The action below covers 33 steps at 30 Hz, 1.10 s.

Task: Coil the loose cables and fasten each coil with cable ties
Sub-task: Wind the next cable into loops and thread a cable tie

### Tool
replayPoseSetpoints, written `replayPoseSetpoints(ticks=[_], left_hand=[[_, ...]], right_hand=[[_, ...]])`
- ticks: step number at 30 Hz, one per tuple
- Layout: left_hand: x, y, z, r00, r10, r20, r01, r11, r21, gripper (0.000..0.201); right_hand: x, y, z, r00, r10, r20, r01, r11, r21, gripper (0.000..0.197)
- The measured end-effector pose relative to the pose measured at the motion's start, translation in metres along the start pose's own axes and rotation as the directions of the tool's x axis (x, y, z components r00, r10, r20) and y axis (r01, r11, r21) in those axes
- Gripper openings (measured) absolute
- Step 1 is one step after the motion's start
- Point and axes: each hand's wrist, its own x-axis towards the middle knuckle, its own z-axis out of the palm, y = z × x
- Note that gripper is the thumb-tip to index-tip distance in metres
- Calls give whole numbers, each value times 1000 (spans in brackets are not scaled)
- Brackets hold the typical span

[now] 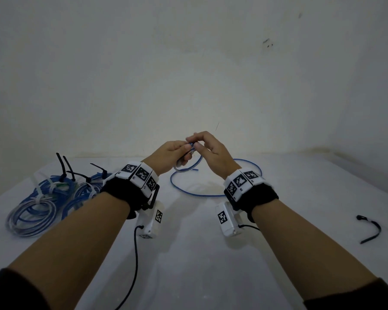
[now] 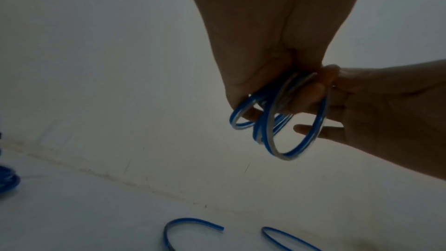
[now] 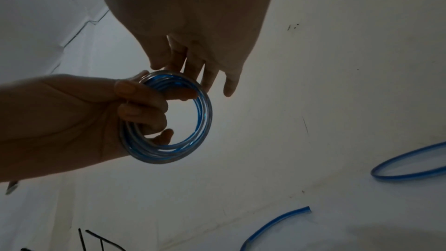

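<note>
Cable is what we have in hand: a small blue-and-clear coil of several turns, raised above the white surface between both hands. Our left hand grips the coil with its fingers hooked through the ring, as the right wrist view shows plainly. Our right hand pinches the cable at the top of the coil, thumb and forefinger closed on it. The rest of the same cable trails down and lies in a wide loose loop on the surface just beyond the coil, its cut end free. We judge the winding step to be under way, with a fair length left to gather. Left of the coil sit several finished bundles, already bound with ties. Right of it, well apart, lies one spare black cable tie. Next we would need to draw up the slack, lay it as another turn of matching size, and keep the left grip firm so the turns do not spring open.
</note>
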Motion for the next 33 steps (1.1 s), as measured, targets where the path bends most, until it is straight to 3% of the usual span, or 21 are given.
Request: replayPoseSetpoints(ticks=[7, 10, 16, 20, 23, 27, 33], left_hand=[[8, -4, 18, 991, -31, -131, 29, 1000, -12, 8], [14, -3, 23, 982, -31, -187, 29, 999, -15, 19], [24, 3, 43, 988, 9, -152, 1, 998, 60, 16], [30, 7, 57, 991, 5, -132, 3, 998, 59, 24], [34, 12, 73, 996, 1, -92, 1, 1000, 22, 27], [42, 19, 99, 998, 1, -70, -3, 1000, -29, 24], [48, 24, 141, 997, -17, 77, 34, 975, -221, 18]], right_hand=[[-10, 4, -11, 1000, 29, -3, -29, 997, 69, 14], [-16, 5, -15, 998, 59, -18, -57, 994, 89, 11], [-27, 3, -32, 985, 139, -104, -123, 981, 150, 18], [-38, 5, -48, 980, 163, -110, -144, 976, 164, 16], [-45, 6, -61, 967, 182, -176, -152, 974, 167, 3], [-53, 9, -81, 941, 187, -283, -156, 979, 130, 15], [-76, 16, -119, 897, 225, -381, -209, 974, 84, 19]])
